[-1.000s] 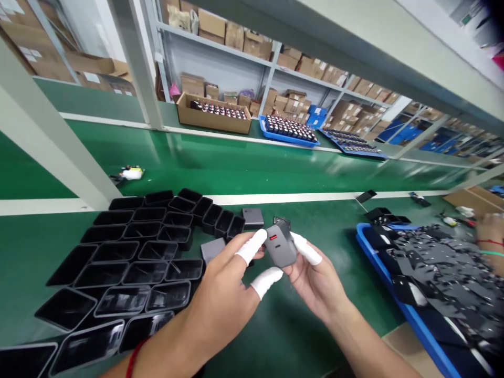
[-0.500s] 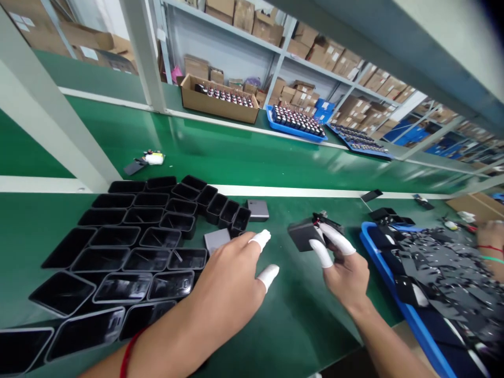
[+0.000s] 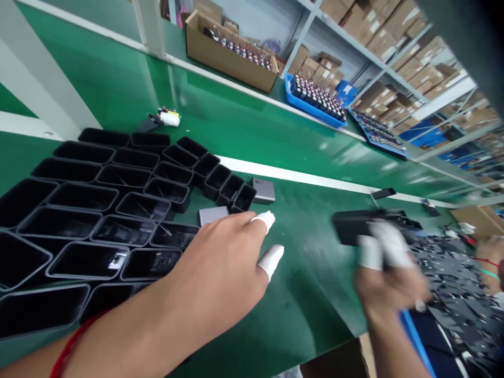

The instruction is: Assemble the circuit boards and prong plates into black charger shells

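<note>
My left hand (image 3: 224, 257) reaches over the green table (image 3: 303, 231), thumb and forefinger apart in white finger cots, nothing between them. Beside it lie a grey box-shaped piece (image 3: 212, 214) and another grey box-shaped piece (image 3: 263, 190). Rows of open black plastic cases (image 3: 84, 197) stand to its left, partly behind my forearm. Smeared by motion, my right hand (image 3: 388, 273) grips a dark rectangular case (image 3: 350, 227) between its covered fingers. That hand is at the left edge of a blue tray (image 3: 413, 336) heaped with dark flat parts (image 3: 464, 299).
Behind a white rail (image 3: 299, 176), a small part with a white body (image 3: 170, 118) lies on the green surface. Farther back are a cardboard box (image 3: 232, 60) and a blue tray (image 3: 315, 102) of wired parts. Another person's wrist (image 3: 488, 265) shows at the right edge.
My right hand has moved right with the dark case, to the blue tray's edge. The view has shifted and tilted. My left hand keeps its open pose.
</note>
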`<state>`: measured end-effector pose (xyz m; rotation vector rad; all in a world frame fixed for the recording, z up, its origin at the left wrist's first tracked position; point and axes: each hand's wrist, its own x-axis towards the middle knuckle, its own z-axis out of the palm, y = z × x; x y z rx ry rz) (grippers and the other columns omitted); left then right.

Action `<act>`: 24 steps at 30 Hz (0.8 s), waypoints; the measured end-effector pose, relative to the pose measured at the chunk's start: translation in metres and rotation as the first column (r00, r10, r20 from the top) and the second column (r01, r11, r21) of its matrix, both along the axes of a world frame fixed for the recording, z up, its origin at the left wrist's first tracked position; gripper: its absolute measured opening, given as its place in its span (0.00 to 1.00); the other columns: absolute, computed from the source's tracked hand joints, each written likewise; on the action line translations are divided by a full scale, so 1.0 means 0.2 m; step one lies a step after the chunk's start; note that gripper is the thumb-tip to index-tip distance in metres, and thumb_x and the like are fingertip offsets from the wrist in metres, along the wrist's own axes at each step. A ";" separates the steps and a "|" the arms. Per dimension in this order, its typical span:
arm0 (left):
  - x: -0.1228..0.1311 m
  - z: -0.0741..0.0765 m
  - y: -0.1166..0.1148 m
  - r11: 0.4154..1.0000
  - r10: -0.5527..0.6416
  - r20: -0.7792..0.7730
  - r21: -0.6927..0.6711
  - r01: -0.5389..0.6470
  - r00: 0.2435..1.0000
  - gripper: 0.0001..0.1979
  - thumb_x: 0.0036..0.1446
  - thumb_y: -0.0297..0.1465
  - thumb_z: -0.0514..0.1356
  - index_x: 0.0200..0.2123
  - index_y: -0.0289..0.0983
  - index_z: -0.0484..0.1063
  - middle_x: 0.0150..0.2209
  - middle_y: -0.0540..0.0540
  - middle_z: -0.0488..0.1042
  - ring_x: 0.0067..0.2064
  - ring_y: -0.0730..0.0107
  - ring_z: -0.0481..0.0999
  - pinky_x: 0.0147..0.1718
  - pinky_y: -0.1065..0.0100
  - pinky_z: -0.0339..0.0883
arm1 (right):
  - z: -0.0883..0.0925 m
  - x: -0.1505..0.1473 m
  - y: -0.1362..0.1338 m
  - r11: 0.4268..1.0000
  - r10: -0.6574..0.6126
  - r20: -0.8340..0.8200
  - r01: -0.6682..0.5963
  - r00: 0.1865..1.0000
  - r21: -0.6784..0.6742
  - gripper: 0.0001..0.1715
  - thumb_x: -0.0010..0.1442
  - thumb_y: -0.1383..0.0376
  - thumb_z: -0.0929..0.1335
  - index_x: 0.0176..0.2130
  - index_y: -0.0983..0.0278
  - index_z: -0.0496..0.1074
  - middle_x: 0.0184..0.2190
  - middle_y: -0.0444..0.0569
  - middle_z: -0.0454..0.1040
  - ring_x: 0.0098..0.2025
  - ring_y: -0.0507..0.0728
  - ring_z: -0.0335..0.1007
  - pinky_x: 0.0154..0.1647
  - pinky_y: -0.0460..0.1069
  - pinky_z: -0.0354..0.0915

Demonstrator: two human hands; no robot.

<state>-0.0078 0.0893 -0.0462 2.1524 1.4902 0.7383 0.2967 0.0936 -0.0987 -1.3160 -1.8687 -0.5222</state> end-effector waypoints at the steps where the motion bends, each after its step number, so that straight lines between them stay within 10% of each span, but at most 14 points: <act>1: 0.00 0.00 0.00 1.000 0.001 -0.005 0.000 -0.001 1.000 0.11 0.60 0.32 0.56 0.42 0.36 0.77 0.45 0.44 0.77 0.44 0.51 0.78 0.34 0.54 0.77 | -0.05 0.01 0.01 0.998 0.043 0.072 -0.039 0.996 -0.056 0.27 0.59 0.74 0.69 0.58 0.64 0.71 0.54 0.55 0.71 0.56 0.61 0.69 0.56 0.54 0.68; 4: 0.01 -0.01 -0.01 1.000 -0.015 -0.024 -0.021 0.014 1.000 0.11 0.59 0.30 0.56 0.40 0.35 0.77 0.46 0.43 0.76 0.47 0.48 0.77 0.36 0.51 0.77 | -0.17 0.04 0.03 0.962 0.091 0.085 -0.066 0.992 -0.265 0.18 0.60 0.70 0.69 0.51 0.70 0.76 0.53 0.61 0.71 0.52 0.64 0.72 0.53 0.53 0.71; 7: 0.01 -0.01 -0.01 1.000 -0.027 -0.021 -0.016 0.027 0.999 0.11 0.60 0.30 0.55 0.40 0.36 0.77 0.45 0.44 0.77 0.46 0.48 0.77 0.34 0.50 0.77 | -0.15 0.02 0.04 0.894 -0.121 -0.319 -0.037 0.940 -0.447 0.20 0.56 0.62 0.73 0.48 0.69 0.78 0.50 0.60 0.73 0.52 0.67 0.72 0.56 0.61 0.67; 11: 0.01 -0.02 -0.02 0.997 -0.013 -0.017 0.078 0.015 1.000 0.13 0.59 0.31 0.55 0.43 0.37 0.77 0.42 0.47 0.77 0.42 0.52 0.79 0.22 0.60 0.74 | 0.01 -0.10 0.04 0.858 -0.267 -0.857 -0.296 0.440 -0.420 0.28 0.58 0.56 0.73 0.56 0.63 0.72 0.44 0.55 0.76 0.45 0.61 0.76 0.45 0.59 0.74; 14: 0.01 -0.04 -0.02 0.986 0.022 -0.021 0.167 -0.018 1.000 0.14 0.59 0.34 0.55 0.43 0.37 0.77 0.39 0.48 0.78 0.37 0.56 0.80 0.24 0.60 0.75 | 0.10 -0.22 0.03 0.805 -0.326 -0.945 -0.519 0.018 -0.288 0.25 0.53 0.61 0.77 0.50 0.61 0.75 0.43 0.52 0.77 0.40 0.56 0.77 0.43 0.52 0.75; 24: 0.01 -0.05 -0.02 0.995 -0.005 -0.002 0.096 0.005 1.000 0.13 0.60 0.32 0.53 0.43 0.39 0.77 0.40 0.49 0.78 0.37 0.58 0.79 0.28 0.59 0.75 | 0.15 -0.38 -0.03 0.569 -0.456 -0.884 -0.797 -0.103 -0.201 0.17 0.52 0.64 0.76 0.43 0.62 0.79 0.42 0.57 0.77 0.33 0.58 0.77 0.34 0.46 0.74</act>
